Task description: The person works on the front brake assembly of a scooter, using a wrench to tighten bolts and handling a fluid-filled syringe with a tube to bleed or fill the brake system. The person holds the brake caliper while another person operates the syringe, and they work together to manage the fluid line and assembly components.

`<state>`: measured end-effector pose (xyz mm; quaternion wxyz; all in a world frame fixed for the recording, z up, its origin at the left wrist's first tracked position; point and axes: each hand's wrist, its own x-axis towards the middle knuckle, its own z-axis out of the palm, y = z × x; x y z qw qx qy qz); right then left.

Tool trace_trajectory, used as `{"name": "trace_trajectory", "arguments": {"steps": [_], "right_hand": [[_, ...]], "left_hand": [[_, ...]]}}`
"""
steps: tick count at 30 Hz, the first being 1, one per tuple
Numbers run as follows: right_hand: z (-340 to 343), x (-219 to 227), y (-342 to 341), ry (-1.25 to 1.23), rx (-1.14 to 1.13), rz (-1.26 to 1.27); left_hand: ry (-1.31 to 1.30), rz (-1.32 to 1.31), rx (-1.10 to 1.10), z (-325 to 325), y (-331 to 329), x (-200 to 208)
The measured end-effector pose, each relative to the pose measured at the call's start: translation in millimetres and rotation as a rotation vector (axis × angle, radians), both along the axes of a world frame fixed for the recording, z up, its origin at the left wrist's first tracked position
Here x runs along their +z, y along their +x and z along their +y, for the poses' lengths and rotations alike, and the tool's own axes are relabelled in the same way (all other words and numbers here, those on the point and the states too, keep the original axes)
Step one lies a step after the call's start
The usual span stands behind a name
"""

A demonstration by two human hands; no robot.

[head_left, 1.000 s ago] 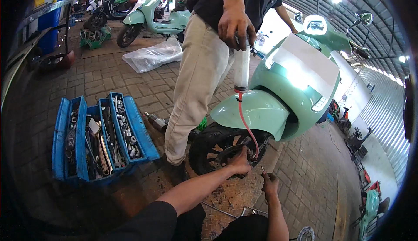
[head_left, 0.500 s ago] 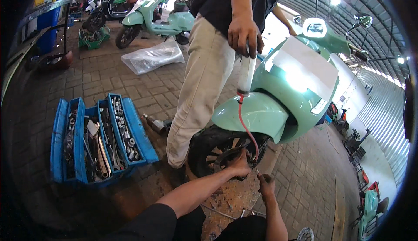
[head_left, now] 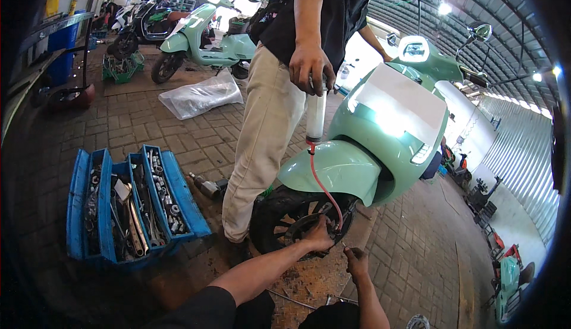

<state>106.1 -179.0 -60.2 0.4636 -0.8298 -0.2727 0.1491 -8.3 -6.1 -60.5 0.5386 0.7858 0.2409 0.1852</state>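
My left hand (head_left: 319, 238) reaches in at the front wheel (head_left: 276, 225) of a mint-green scooter (head_left: 351, 156). Its fingers curl in beside the hub, and what they grip is hidden. Just right of the wheel, my right hand (head_left: 357, 262) is closed, with the small bright tip of a thin metal piece (head_left: 344, 245) showing at its fingers. A red hose (head_left: 324, 187) runs down to the wheel close to my left hand. It hangs from a large clear syringe (head_left: 316, 118), which a co-worker's hand (head_left: 310, 67) holds upright above the front fender (head_left: 327, 165).
On the left stands an open blue toolbox (head_left: 193, 219) full of wrenches and sockets. A power tool (head_left: 205, 185) lies behind the co-worker's leg (head_left: 253, 162). Metal rods (head_left: 291, 298) lie near my knees. Further back are a plastic bag (head_left: 202, 96) and another green scooter (head_left: 208, 46).
The view has shifted, so the scooter and co-worker sit slightly further left and the toolbox lower. Both my hands stay by the wheel, and the co-worker still holds the syringe.
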Motion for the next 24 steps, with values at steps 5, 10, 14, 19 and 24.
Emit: {"name": "trace_trajectory", "arguments": {"steps": [5, 10, 14, 19, 24], "right_hand": [[-1.3, -5.2, 6.0, -0.007, -0.01, -0.028], [-2.3, 2.0, -1.9, 0.018, -0.003, -0.001], [-4.4, -0.5, 3.6, 0.019, 0.007, -0.005], [-3.6, 0.5, 1.8, 0.012, 0.013, -0.007], [-4.1, -12.3, 16.2, 0.012, -0.001, -0.056]], "left_hand": [[-0.053, -0.037, -0.059, 1.7, -4.3, 4.4], [-0.024, 0.069, -0.01, -2.1, -4.4, 6.5], [0.04, 0.028, -0.003, -3.3, -1.6, 3.3], [-0.019, 0.033, -0.024, -0.5, -3.8, 5.0], [-0.002, -0.017, -0.017, -1.7, -2.3, 4.0]]}}
